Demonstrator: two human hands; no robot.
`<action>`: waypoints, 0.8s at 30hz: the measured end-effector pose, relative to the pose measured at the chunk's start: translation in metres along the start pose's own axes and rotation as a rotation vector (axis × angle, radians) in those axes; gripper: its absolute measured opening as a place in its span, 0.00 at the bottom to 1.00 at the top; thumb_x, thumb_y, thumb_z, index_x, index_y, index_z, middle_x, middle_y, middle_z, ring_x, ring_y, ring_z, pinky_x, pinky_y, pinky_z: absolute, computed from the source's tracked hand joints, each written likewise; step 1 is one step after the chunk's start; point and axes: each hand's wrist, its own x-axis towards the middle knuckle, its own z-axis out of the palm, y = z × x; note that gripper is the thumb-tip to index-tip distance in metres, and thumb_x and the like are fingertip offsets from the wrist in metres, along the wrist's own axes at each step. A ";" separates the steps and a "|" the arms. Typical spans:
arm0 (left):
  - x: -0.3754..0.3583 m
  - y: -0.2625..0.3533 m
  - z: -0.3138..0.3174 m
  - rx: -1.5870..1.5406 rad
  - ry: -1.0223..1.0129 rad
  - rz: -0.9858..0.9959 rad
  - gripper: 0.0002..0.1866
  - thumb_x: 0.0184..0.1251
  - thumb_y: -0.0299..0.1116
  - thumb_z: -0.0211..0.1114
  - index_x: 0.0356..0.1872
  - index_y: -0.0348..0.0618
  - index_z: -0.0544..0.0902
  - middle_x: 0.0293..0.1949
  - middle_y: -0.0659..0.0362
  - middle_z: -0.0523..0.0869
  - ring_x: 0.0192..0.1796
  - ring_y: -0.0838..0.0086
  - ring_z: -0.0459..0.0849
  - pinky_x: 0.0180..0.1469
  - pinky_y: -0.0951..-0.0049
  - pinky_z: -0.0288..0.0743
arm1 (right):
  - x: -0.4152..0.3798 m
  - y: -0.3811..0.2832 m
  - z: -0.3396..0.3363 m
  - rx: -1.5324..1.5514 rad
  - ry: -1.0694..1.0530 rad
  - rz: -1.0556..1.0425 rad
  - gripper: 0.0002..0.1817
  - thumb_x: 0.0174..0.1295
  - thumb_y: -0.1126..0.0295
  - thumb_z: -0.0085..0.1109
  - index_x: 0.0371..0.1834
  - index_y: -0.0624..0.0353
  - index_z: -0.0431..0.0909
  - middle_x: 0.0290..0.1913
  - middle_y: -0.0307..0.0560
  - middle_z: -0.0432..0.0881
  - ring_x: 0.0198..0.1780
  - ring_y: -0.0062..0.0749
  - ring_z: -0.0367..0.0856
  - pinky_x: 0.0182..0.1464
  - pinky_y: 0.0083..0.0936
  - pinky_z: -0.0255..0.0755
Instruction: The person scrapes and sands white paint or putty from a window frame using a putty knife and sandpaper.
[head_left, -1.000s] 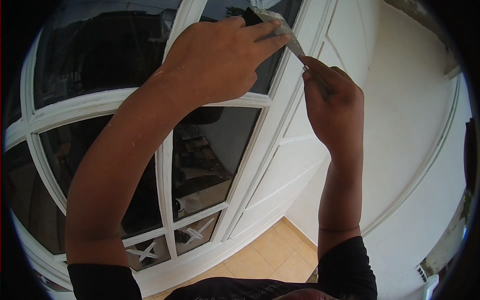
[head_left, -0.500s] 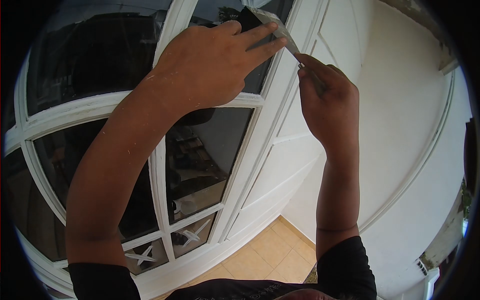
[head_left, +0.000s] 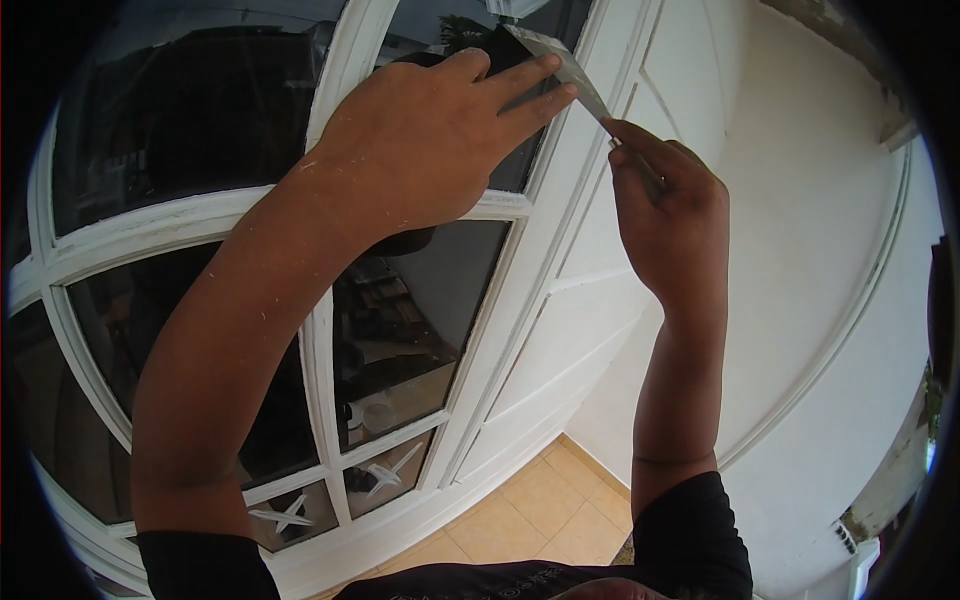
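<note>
Pale orange floor tiles (head_left: 545,505) run up to a plain white wall (head_left: 790,240) on the right, where a long thin strip (head_left: 848,335) curves downward. White panelling (head_left: 560,345) stands opposite, its surface grooved. A white object (head_left: 864,568), partly cut off, sits at the lower right.

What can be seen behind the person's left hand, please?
White window frame and dark glass show around the left hand; where the frame's bars would meet cannot be seen, covered by the wrist.
</note>
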 end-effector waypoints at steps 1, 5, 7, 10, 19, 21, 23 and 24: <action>0.000 0.001 0.001 -0.001 0.009 0.003 0.48 0.58 0.29 0.74 0.82 0.63 0.65 0.80 0.68 0.70 0.60 0.68 0.83 0.46 0.76 0.87 | 0.005 0.000 0.001 -0.035 0.000 -0.010 0.14 0.69 0.73 0.63 0.55 0.54 0.90 0.30 0.45 0.85 0.27 0.29 0.79 0.35 0.28 0.74; -0.001 0.002 -0.001 -0.020 0.014 -0.006 0.48 0.58 0.29 0.74 0.82 0.63 0.65 0.80 0.68 0.70 0.60 0.69 0.83 0.46 0.76 0.87 | 0.000 0.002 -0.002 -0.038 -0.013 -0.048 0.13 0.72 0.72 0.64 0.57 0.55 0.90 0.29 0.42 0.83 0.27 0.20 0.75 0.33 0.24 0.71; -0.001 0.003 -0.003 -0.006 -0.008 -0.008 0.48 0.58 0.29 0.74 0.82 0.63 0.65 0.80 0.68 0.70 0.60 0.69 0.83 0.46 0.76 0.87 | 0.002 0.001 -0.001 -0.035 0.000 -0.050 0.13 0.72 0.71 0.64 0.57 0.55 0.90 0.29 0.42 0.83 0.27 0.20 0.75 0.33 0.23 0.71; -0.001 0.002 -0.003 -0.028 -0.006 -0.013 0.48 0.58 0.29 0.74 0.82 0.63 0.65 0.80 0.68 0.70 0.61 0.69 0.83 0.46 0.76 0.87 | 0.009 0.002 0.000 -0.033 0.012 -0.037 0.13 0.72 0.70 0.64 0.57 0.55 0.90 0.29 0.42 0.83 0.27 0.20 0.75 0.34 0.24 0.72; -0.002 0.001 -0.002 -0.084 0.020 -0.002 0.48 0.56 0.29 0.75 0.81 0.62 0.66 0.81 0.68 0.68 0.63 0.68 0.83 0.47 0.75 0.87 | 0.011 -0.001 0.001 -0.030 0.035 -0.076 0.14 0.71 0.71 0.64 0.57 0.57 0.89 0.30 0.44 0.85 0.26 0.22 0.76 0.34 0.25 0.73; -0.002 0.002 -0.004 -0.076 0.020 -0.001 0.48 0.57 0.30 0.75 0.82 0.62 0.66 0.81 0.68 0.68 0.63 0.68 0.83 0.47 0.75 0.87 | 0.009 -0.003 -0.001 -0.010 0.012 -0.034 0.14 0.71 0.71 0.64 0.57 0.57 0.89 0.31 0.44 0.85 0.27 0.22 0.77 0.34 0.26 0.73; -0.003 0.000 -0.004 -0.065 0.022 -0.002 0.48 0.57 0.30 0.75 0.82 0.62 0.66 0.81 0.68 0.68 0.64 0.68 0.83 0.48 0.75 0.87 | -0.001 -0.004 -0.005 0.010 -0.022 0.006 0.14 0.66 0.72 0.62 0.52 0.55 0.91 0.31 0.49 0.87 0.29 0.40 0.84 0.38 0.35 0.78; -0.002 0.001 -0.003 -0.058 0.028 -0.008 0.48 0.57 0.29 0.75 0.82 0.61 0.66 0.81 0.68 0.68 0.64 0.68 0.83 0.48 0.75 0.88 | 0.002 -0.004 -0.003 0.010 -0.022 0.002 0.14 0.66 0.72 0.62 0.52 0.55 0.91 0.31 0.49 0.87 0.29 0.40 0.84 0.38 0.35 0.78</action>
